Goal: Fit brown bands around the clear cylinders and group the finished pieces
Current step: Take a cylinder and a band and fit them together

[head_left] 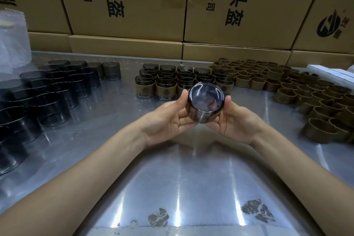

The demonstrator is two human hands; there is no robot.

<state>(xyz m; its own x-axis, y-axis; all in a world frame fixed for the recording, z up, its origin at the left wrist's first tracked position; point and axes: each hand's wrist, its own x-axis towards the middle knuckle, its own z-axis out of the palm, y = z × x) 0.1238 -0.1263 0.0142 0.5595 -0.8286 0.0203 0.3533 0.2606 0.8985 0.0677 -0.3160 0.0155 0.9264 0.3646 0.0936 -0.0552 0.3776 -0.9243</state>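
Both my hands hold one smoky clear cylinder (205, 101) above the middle of the metal table (182, 174), its round end tipped toward the camera. My left hand (169, 119) grips its left side and my right hand (236, 120) grips its right side. I see no brown band on it. Several bare cylinders (57, 90) stand at the left. A block of banded cylinders (164, 84) stands just behind my hands. Several loose brown bands (306, 94) crowd the right side.
Stacked cardboard boxes (134, 5) form a wall along the table's far edge. A white roll of wrap (13, 38) stands at the far left, and a white flat object (333, 72) lies at the far right. Two worn patches mark the front of the table.
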